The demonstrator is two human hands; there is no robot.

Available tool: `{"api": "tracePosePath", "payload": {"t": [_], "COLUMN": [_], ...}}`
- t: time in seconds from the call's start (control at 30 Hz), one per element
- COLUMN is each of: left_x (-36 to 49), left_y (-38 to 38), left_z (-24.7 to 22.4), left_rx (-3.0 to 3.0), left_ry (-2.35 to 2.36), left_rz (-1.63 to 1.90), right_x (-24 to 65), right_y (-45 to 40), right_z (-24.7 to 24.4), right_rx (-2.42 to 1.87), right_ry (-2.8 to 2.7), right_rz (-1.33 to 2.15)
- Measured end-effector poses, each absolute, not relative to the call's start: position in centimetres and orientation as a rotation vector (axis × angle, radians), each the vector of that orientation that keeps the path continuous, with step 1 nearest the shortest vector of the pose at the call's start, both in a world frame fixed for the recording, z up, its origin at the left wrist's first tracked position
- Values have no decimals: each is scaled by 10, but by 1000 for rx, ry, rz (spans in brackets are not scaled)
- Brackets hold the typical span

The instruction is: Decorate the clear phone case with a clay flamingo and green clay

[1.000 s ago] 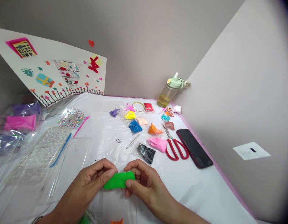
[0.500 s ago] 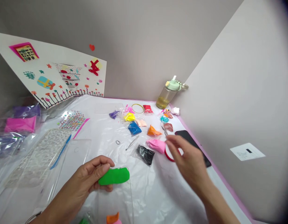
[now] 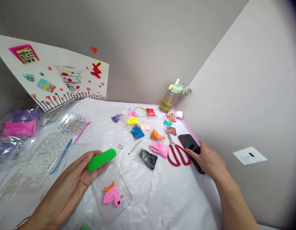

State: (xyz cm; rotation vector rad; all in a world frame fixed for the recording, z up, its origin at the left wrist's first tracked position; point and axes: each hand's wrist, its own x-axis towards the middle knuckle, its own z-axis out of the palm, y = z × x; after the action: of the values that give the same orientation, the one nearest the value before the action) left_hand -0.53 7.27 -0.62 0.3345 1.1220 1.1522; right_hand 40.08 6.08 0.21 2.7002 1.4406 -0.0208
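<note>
My left hand [image 3: 78, 179] holds a clear phone case [image 3: 100, 204] by its end, where a flat strip of green clay [image 3: 102, 159] lies across it. A pink clay bird [image 3: 112, 195] with orange parts and a black eye is on the lower half of the case. At the right, my right hand [image 3: 207, 158] grips the sides of a black phone [image 3: 187, 142] that rests on the table, thumb on one side and fingers on the other. Red-handled scissors [image 3: 178, 153] lie just left of the phone.
Packets of clay, among them black [image 3: 148, 159], pink [image 3: 159, 149] and blue [image 3: 137, 132], lie mid-table near tweezers [image 3: 135, 148]. A bottle [image 3: 170, 97] stands by the wall. Gem stickers [image 3: 72, 124], a blue strip [image 3: 61, 157] and bagged clay [image 3: 19, 127] are at left.
My right hand has moved right, from over the scissors to the phone. My left hand has moved left and tilted the case, bringing the pink bird into full view.
</note>
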Motion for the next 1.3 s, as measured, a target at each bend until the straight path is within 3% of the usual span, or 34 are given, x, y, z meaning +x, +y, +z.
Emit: {"api": "tracePosePath", "payload": {"t": [0.27,0.43,0.5,0.6,0.67,0.8,0.97,1.1,1.3], "left_x": [-6,-4,-4,-5,-6,-4,-2,-9,-17], "left_y": [68,69,69,67,65,64,66,67,63], "left_z": [2,8,8,5,4,7,7,-1,-9], "left_rx": [324,266,221,202,220,199,277,310,436], "left_ry": [1073,1082,1084,1062,1062,1098,1077,1026,858], "left_rz": [1048,1065,1075,1084,1097,1115,1102,1084,713], "right_x": [405,358,322,270,247,233,238,247,258], "right_y": [63,57,47,31,24,24,31,37,43], "right_z": [2,17,26,34,33,22,5,-5,-4], "right_rx": [2752,2849,2859,2257,1888,1525,1384,1538,1757], "right_ry": [1519,1769,2222,2447,2369,2181,1932,1710,1564], "right_rz": [-11,88,-398,-1581,-1976,-2386,-2745,-3004,-3075]}}
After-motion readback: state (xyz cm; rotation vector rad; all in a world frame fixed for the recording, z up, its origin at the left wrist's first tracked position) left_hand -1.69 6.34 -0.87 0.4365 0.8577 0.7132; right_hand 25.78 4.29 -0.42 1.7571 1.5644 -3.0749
